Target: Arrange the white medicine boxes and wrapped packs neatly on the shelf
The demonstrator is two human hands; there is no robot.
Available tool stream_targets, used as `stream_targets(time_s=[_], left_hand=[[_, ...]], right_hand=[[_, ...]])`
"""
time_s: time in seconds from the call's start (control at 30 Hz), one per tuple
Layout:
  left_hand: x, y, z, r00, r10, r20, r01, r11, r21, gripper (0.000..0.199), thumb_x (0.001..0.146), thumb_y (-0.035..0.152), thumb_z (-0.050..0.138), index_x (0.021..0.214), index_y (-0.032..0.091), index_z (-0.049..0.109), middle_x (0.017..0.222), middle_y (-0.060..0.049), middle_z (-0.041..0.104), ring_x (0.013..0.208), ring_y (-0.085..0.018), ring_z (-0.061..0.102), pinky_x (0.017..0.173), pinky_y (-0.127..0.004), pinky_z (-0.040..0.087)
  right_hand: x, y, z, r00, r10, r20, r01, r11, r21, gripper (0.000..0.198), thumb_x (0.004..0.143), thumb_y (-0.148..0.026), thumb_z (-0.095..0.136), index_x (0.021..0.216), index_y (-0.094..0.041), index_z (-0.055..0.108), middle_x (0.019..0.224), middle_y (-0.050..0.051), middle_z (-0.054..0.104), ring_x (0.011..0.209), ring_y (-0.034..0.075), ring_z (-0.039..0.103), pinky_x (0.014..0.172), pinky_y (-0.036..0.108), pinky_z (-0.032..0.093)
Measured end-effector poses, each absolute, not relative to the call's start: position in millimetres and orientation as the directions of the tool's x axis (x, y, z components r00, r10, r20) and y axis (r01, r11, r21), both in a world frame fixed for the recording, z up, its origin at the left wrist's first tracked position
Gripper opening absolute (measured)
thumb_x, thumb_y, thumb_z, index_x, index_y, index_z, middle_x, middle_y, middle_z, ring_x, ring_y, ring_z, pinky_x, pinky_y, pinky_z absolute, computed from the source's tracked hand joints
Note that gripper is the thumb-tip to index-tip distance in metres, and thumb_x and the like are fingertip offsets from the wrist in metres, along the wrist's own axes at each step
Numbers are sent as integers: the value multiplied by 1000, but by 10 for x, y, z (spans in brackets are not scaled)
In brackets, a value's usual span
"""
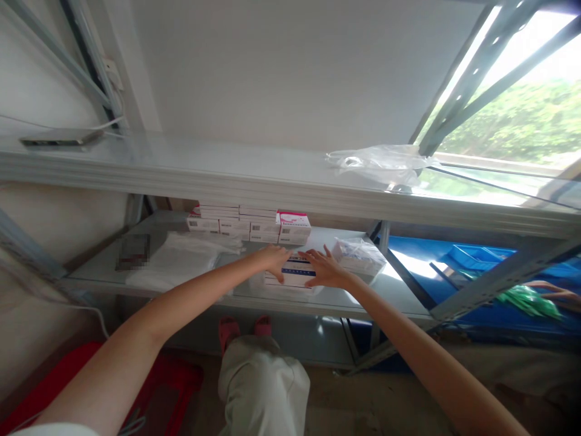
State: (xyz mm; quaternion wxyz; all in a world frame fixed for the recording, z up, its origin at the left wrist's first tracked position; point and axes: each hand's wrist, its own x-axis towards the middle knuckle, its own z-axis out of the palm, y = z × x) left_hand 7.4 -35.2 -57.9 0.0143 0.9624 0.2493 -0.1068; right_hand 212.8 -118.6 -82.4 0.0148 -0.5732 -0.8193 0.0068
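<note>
On the lower shelf, a white box with a dark blue band (297, 272) lies between my two hands. My left hand (273, 261) rests at its left end, the thumb down along the near side and the fingers over the far edge. At the other end, my right hand (327, 270) spreads its fingers across the top right corner. Both hands touch the box, which appears to sit on clear plastic. Behind it stand stacked white-and-pink boxes (263, 229). To the right is a box wrapped in clear plastic (358, 254); flat clear plastic bags (177, 260) lie left.
Above runs an upper shelf (227, 169) with a crumpled plastic bag (381, 163) and a flat device (61, 139). A red stool (167, 387) stands below left. Past the rack's diagonal brace, another person's hand (556, 292) is near green plastic (529, 301) on a blue surface.
</note>
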Motion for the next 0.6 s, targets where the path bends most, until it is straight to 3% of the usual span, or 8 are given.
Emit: stream_targets(time_s=[0.13, 0.37, 0.5, 0.6], left_hand=[[63, -394, -594, 847, 490, -203, 493, -869, -42, 106, 62, 51, 79, 146, 15, 25, 137, -24, 48, 123, -36, 49, 104, -49, 32], [-18, -443, -585, 821, 521, -233, 525, -850, -47, 111, 60, 43, 83, 149, 15, 21, 141, -23, 45, 129, -37, 42, 108, -48, 28], [-220, -372, -496, 822, 533, -203, 533, -844, -58, 100, 61, 36, 83, 145, 17, 32, 137, -19, 50, 127, -33, 45, 110, -43, 25], [-456, -345, -403, 867, 475, -152, 473, -879, -54, 75, 71, 31, 75, 138, 24, 43, 135, -12, 54, 126, -26, 47, 112, -40, 20]], right_hand=[[2119, -1174, -886, -331, 943, 27, 943, 331, -7, 95, 68, -55, 70, 148, -22, 30, 140, 18, 46, 131, 34, 40, 113, 61, 5], [2123, -1228, -912, -324, 944, -67, 941, 315, -124, 98, 67, -50, 72, 150, -29, 23, 147, 14, 39, 134, 35, 34, 112, 61, 10], [2297, -1271, -925, -294, 954, -59, 943, 279, -181, 98, 68, -45, 71, 150, -30, 20, 153, 12, 28, 137, 34, 30, 110, 54, 25], [2477, -1285, -965, -177, 984, -28, 954, 165, -251, 74, 78, -40, 61, 146, -23, 34, 141, 15, 46, 122, 31, 50, 99, 44, 41]])
